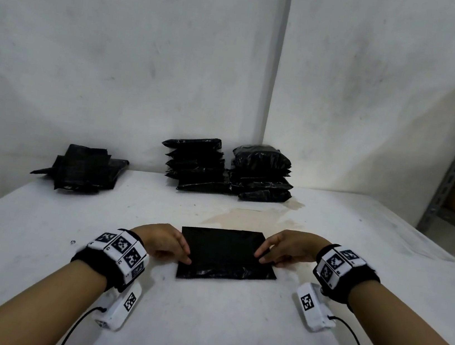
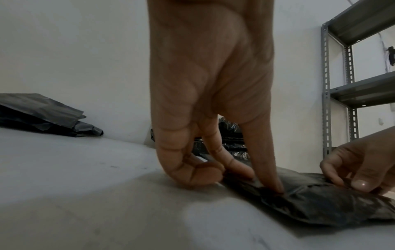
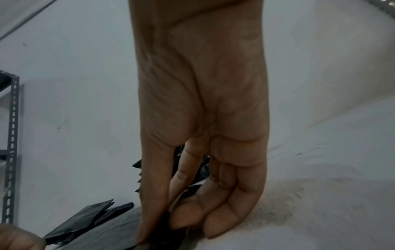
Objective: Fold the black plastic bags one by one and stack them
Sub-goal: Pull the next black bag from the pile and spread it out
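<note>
L hand (image 1: 165, 241) & R hand (image 1: 287, 249) each pinched a side edge of the flat black bag (image 1: 226, 255) — fingers curled, on the table (image 1: 230, 313).

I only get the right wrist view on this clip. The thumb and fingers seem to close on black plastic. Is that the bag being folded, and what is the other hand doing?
Observer: Yes. The head view shows the right hand at the right edge of one flat black bag on the white table.
Operator: And the left?
Observer: The left hand holds the bag's left edge; in the left wrist view its thumb presses on the plastic.
Operator: Any finished ones?
Observer: Two stacks of folded bags stand at the wall, and a looser pile lies far left.
</note>
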Action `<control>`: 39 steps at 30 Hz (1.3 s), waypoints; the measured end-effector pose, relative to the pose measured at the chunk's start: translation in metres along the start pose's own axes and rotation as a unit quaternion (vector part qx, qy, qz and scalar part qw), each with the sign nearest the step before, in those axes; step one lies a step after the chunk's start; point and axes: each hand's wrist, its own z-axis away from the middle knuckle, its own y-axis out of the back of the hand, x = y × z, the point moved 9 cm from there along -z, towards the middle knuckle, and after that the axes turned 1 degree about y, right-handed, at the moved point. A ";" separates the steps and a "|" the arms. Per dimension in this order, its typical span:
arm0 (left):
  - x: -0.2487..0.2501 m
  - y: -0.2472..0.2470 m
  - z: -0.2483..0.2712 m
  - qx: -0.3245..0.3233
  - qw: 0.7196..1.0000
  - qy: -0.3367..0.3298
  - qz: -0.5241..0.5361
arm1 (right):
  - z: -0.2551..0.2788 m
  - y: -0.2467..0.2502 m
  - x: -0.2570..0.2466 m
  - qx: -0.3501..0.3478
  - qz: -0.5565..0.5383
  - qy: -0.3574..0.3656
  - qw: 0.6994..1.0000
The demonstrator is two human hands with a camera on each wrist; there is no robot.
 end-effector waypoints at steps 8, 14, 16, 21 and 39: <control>0.066 -0.013 0.012 0.034 0.965 -0.230 -0.120 | 0.001 -0.001 -0.002 0.011 0.023 -0.010 1.000; 0.085 -0.050 0.011 0.008 0.938 -0.241 -0.249 | 0.004 -0.002 -0.004 0.010 0.017 -0.012 1.000; 0.082 -0.053 0.008 0.006 0.937 -0.233 -0.262 | 0.004 -0.002 -0.003 0.009 0.013 -0.010 1.000; 0.076 -0.045 0.006 0.020 0.944 -0.219 -0.247 | 0.003 -0.002 -0.001 0.013 0.012 -0.011 1.000; 0.077 -0.049 0.003 0.047 0.917 -0.207 -0.337 | 0.000 0.003 0.005 0.023 0.025 -0.047 0.998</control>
